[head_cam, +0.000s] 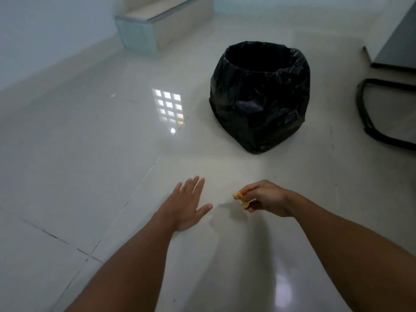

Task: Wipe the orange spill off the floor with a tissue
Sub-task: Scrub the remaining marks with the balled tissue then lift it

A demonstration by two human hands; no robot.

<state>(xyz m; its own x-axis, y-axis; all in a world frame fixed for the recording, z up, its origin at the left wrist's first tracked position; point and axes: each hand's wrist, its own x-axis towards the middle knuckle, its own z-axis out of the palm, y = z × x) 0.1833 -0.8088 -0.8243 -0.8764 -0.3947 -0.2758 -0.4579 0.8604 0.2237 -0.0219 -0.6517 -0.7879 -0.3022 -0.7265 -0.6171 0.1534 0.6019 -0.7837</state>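
Note:
My right hand [265, 198] pinches a small crumpled tissue [239, 196], stained orange, and holds it just above the pale tiled floor [112, 176]. My left hand [186, 204] lies flat on the floor to the left of it, fingers spread and empty. Between the hands the tile shows only a faint wet smear [217, 212]; no orange colour is visible on the floor.
A bin lined with a black plastic bag [258, 95] stands open on the floor beyond my right hand. A black chair base [369, 113] and a dark cabinet [396, 41] are at the right edge. A low step [157, 25] sits at the far wall.

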